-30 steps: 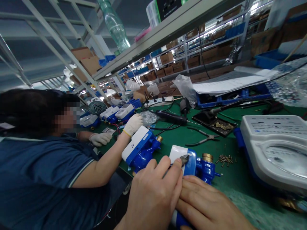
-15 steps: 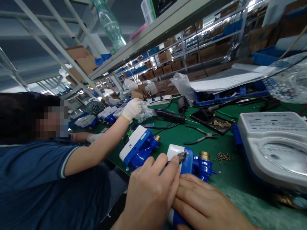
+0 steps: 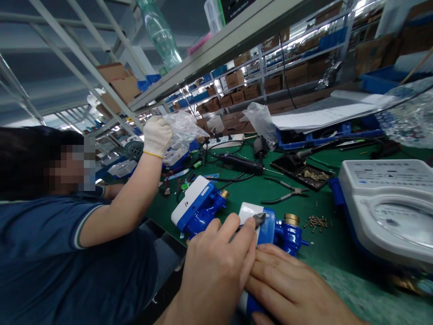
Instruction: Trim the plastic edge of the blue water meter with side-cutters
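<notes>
My left hand [image 3: 218,255] is closed around a pair of diagonal cutters. The metal jaws of the cutters [image 3: 260,219] lie against the blue and white casing of a water meter [image 3: 267,232]; their handles are hidden in my hand. My right hand [image 3: 291,282] is wrapped over the near side of the same meter, its fingertips touching my left hand. A brass threaded end and blue pipe body show at the meter's right. Another blue and white water meter [image 3: 199,207] lies just beyond my left hand.
Right of my hands are loose brass screws [image 3: 317,222] and a large white-topped meter [image 3: 385,194]. Beyond lie pliers [image 3: 287,192], an electric screwdriver [image 3: 241,163] and a black tray [image 3: 309,174]. A co-worker's gloved hand [image 3: 157,135] holds clear plastic [image 3: 186,126] at left.
The co-worker's gloved hand has moved left and up with the clear plastic, uncovering a meter and wires behind. My hands, the cutters and the meter keep the same position relative to each other.
</notes>
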Available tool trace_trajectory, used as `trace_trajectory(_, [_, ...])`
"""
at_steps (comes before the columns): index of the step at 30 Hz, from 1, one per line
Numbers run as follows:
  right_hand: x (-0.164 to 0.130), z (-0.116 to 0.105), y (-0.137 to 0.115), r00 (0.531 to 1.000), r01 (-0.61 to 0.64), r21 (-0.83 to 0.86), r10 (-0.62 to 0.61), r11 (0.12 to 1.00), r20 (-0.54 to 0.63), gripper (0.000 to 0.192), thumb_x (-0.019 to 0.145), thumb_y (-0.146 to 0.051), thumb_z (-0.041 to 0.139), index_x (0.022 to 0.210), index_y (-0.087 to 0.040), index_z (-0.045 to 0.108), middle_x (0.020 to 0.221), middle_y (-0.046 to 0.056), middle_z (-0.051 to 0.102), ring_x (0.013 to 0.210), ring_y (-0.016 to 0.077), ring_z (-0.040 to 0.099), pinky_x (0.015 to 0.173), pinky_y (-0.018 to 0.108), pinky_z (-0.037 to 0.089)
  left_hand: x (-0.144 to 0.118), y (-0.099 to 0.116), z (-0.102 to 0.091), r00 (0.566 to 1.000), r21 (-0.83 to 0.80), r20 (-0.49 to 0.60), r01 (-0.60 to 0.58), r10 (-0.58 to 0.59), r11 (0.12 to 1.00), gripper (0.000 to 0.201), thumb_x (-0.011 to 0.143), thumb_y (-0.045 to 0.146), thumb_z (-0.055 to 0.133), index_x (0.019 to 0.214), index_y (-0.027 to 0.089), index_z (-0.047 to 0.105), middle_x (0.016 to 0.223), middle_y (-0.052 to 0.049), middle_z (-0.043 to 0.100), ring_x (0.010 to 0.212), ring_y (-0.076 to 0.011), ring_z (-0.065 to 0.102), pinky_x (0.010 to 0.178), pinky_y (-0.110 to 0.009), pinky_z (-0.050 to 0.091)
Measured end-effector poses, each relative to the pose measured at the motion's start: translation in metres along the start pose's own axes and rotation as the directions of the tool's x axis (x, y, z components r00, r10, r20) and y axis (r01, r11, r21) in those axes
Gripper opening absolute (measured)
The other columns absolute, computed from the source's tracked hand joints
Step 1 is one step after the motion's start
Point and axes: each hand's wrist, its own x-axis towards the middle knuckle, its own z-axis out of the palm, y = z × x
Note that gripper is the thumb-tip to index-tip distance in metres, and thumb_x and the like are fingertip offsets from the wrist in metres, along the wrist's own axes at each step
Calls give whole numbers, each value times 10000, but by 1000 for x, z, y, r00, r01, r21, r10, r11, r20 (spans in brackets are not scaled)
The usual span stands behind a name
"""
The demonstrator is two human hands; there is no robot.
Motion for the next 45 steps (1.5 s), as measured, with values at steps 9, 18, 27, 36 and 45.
trace_trajectory(9, [0, 2, -1, 999, 2, 4, -1, 1000, -39, 313, 950, -258, 414, 1130, -130, 636, 1066, 73, 694, 1055, 196, 620, 993, 337, 484, 1, 0, -2, 1000, -1, 4, -30, 30, 1000, 224, 905, 244, 497, 1101, 255, 604, 840, 12, 627, 688, -176, 602, 570, -303, 534])
trace_trajectory(18, [-3, 4, -2, 999, -9, -10, 8, 1000, -52, 320, 944, -254, 420, 1161, -143, 626, 1112, 77, 683, 1099, 203, 603, 1006, 346, 472, 2, 1, -3, 999, 9, 4, -32, 32, 999, 229, 898, 227, 494, 1093, 244, 613, 829, 6, 625, 667, -179, 598, 551, -307, 531])
trace_trajectory(27, [0, 0, -2, 1000, 9, -44, -10, 999, -9, 328, 906, -248, 483, 1180, -133, 620, 1149, 93, 670, 1114, 206, 602, 987, 350, 492, 1, 0, -3, 1000, 2, 20, 14, -14, 1000, 221, 911, 247, 484, 1091, 262, 612, 848, 12, 624, 687, -173, 599, 573, -299, 510])
trace_trajectory(36, [3, -4, -4, 1000, 26, -97, -28, 995, -14, 308, 905, -243, 474, 1118, -116, 656, 1108, 91, 687, 1068, 224, 630, 941, 357, 524, 1, 0, -1, 999, -36, 24, 34, -33, 999, 224, 919, 265, 484, 1102, 276, 613, 871, 9, 625, 707, -164, 595, 588, -283, 491])
trace_trajectory(45, [1, -4, -4, 1000, 11, -88, -11, 996, -2, 309, 906, -235, 473, 1125, -110, 650, 1118, 89, 684, 1090, 216, 618, 959, 351, 512, 2, 0, -1, 998, -57, 41, 48, -46, 997, 223, 927, 281, 475, 1106, 290, 606, 876, 17, 618, 726, -170, 598, 597, -289, 494])
